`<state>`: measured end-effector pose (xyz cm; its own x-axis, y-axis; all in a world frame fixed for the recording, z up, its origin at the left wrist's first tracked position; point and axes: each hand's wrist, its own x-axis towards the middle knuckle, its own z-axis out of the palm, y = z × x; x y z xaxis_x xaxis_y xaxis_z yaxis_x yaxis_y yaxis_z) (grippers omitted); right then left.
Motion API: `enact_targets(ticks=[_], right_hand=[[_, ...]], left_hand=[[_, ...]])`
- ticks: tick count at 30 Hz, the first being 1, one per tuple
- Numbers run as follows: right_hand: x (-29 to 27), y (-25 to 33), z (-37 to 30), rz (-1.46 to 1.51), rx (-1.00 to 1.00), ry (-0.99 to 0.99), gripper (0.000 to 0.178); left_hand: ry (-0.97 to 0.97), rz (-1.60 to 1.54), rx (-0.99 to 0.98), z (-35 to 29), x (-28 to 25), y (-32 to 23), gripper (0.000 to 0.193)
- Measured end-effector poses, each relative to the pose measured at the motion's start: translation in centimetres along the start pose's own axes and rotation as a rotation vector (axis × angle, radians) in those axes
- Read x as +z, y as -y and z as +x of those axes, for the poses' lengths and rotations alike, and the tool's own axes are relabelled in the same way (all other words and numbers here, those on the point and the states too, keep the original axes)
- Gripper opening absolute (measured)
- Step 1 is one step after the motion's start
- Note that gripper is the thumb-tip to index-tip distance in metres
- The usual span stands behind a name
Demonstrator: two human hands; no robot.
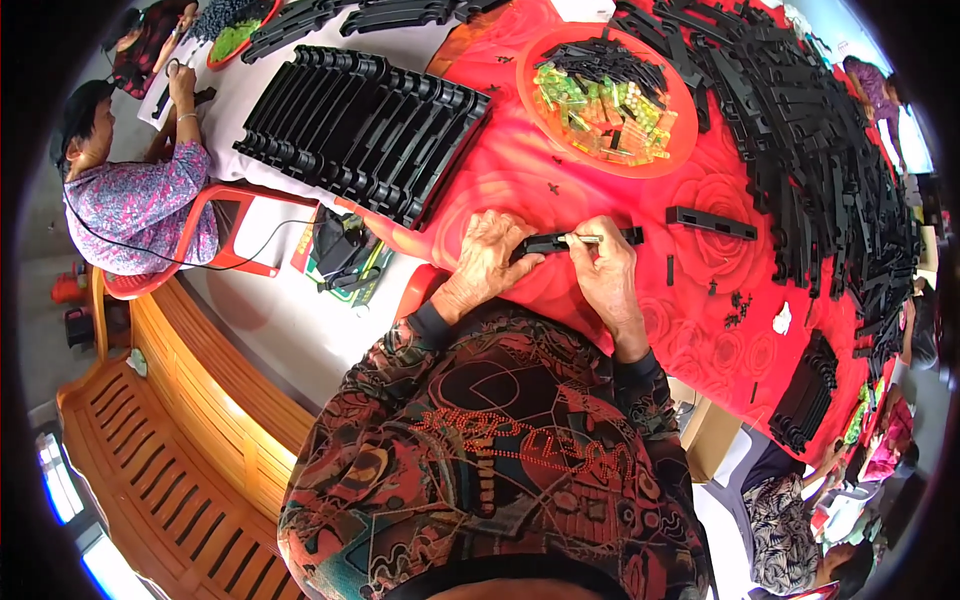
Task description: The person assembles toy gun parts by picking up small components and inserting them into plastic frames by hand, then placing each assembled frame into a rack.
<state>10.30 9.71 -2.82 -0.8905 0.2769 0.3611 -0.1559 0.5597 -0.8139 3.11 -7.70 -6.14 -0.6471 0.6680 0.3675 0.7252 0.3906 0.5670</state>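
Observation:
My left hand [487,256] is closed on the left end of a long black plastic bar [548,243], holding it level at the near edge of the red table. Over the bar's right half, my right hand [609,268] pinches a small pale piece [588,239] between thumb and finger. That piece lies against the bar; its exact kind is too small to make out. A similar black bar [711,223] with slots lies to the right of my hands. Beyond them stands an orange-red bowl [683,150] of green, yellow and orange clear pieces and small black parts.
A stack of black bars [360,130] sits at the left. A large heap of black bars [810,140] covers the right side, with another small stack [806,393] nearer. Tiny black bits [738,308] lie loose. A wooden bench [190,470] and several people are around.

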Motion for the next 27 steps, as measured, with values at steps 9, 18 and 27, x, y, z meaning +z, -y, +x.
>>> enact_targets(ticks=[9, 18, 27], right_hand=[[0.3, 0.6, 0.7, -0.02, -0.092, 0.075, 0.019], [-1.0, 1.0, -2.2, 0.423, 0.176, -0.213, 0.006], [-3.5, 0.5, -3.5, 0.452, 0.148, -0.398, 0.008]], left_hand=[[-0.034, 0.105, 0.055, 0.1, 0.0, -0.8, 0.04], [0.012, 0.267, 0.179, 0.8, 0.9, -2.4, 0.043], [-0.15, 0.387, 0.076, -0.9, -5.3, -2.4, 0.046]])
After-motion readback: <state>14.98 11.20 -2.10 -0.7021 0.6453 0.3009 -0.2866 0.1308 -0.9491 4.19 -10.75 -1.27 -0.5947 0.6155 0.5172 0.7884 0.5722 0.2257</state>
